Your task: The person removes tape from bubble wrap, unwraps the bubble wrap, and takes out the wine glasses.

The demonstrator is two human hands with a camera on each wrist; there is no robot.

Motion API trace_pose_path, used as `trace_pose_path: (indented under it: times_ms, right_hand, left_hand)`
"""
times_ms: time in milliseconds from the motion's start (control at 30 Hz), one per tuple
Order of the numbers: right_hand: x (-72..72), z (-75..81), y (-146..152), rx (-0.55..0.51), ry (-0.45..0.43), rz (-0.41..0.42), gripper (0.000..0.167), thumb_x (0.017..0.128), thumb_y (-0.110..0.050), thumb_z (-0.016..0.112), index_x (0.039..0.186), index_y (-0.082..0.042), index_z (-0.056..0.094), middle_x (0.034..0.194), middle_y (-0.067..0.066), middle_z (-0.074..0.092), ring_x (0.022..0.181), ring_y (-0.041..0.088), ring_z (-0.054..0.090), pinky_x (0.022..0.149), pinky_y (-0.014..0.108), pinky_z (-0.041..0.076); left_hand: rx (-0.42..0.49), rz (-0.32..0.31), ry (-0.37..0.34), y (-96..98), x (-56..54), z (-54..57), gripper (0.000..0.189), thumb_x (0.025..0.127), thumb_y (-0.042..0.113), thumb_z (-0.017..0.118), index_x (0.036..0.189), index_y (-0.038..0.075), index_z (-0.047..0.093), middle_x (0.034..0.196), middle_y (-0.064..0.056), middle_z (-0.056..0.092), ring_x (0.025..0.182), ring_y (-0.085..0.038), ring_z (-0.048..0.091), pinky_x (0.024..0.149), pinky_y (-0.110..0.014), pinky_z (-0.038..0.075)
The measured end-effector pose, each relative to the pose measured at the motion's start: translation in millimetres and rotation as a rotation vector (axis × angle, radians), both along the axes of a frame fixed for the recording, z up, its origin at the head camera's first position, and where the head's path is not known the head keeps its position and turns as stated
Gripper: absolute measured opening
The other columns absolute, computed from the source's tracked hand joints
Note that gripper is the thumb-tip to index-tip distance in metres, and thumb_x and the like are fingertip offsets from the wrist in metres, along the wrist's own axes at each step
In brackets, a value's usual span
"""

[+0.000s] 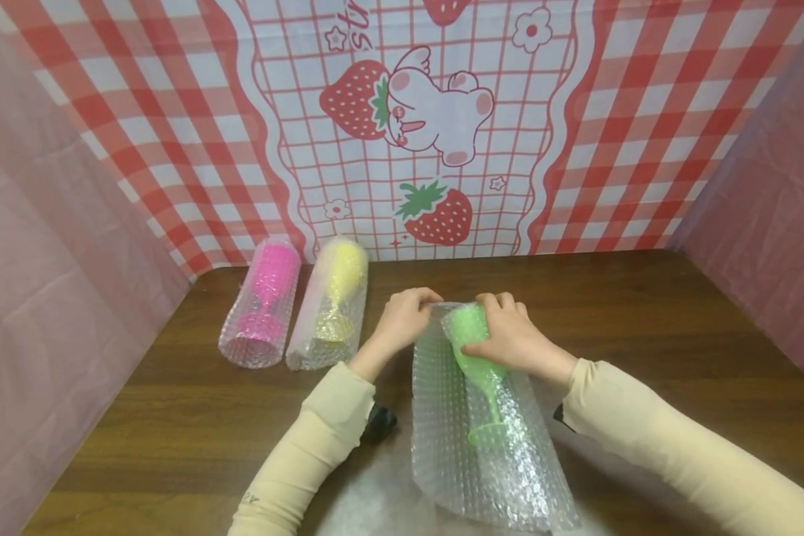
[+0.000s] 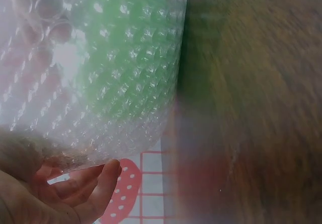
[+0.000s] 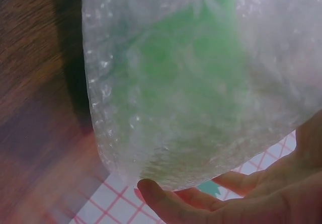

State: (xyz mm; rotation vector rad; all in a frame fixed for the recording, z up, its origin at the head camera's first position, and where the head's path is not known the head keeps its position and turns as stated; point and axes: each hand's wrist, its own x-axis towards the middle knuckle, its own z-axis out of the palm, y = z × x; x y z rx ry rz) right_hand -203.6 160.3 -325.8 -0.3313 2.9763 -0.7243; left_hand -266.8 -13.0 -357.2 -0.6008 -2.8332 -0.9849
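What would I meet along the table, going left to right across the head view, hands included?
Bubble-wrapped pink goblet → bubble-wrapped yellow goblet → left hand → green goblet → right hand.

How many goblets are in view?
3: a pink goblet at the left, a yellow goblet just right of it, and a green goblet in the right hand's grip. I see no sign of others hidden.
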Motion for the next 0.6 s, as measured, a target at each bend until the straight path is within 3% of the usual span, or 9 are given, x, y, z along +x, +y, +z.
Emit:
trace_pose_path:
  times_ms: [233, 467, 600]
  right_hand:
    - [1.5, 1.1, 5.5, -0.009, -0.018, -0.006, 0.081, 0.074, -0.032, 0.070, 0.133, 0.005, 0.030, 0.129, 0.031, 0.032, 0.118, 0.048, 0.032, 0.091, 0.057, 0.038]
    - [1.7, 3.0, 9.1, -0.008, -0.033, -0.006, 0.081, 0.075, -0.033, 0.069, 0.133, 0.006, 0.029, 0.130, 0.031, 0.032, 0.119, 0.048, 0.031, 0.093, 0.058, 0.036]
    - [1.1, 3.5, 10.7, -0.005, -0.038, -0.006, 0.081, 0.075, -0.034, 0.069, 0.133, 0.006, 0.030, 0.129, 0.030, 0.034, 0.118, 0.048, 0.033, 0.091, 0.057, 0.038]
  left_hand:
    - [-0.023, 0.024, 0.010, -4.0, -1.1, -4.2, 0.027, 0.086, 0.003, 0.048, 0.103, 0.010, 0.067, 0.101, -0.004, 0.068, 0.080, -0.019, 0.063, 0.072, -0.033, 0.052]
    - [-0.035, 0.028, -0.038, -6.6, -2.2, -7.0, 0.035, 0.081, -0.003, 0.046, 0.107, 0.010, 0.066, 0.107, -0.005, 0.067, 0.064, -0.018, 0.053, 0.055, -0.026, 0.045]
    - [-0.047, 0.037, -0.047, -8.0, -2.1, -10.0, 0.036, 0.080, -0.003, 0.047, 0.108, 0.010, 0.065, 0.108, -0.006, 0.066, 0.079, -0.021, 0.062, 0.069, -0.031, 0.052]
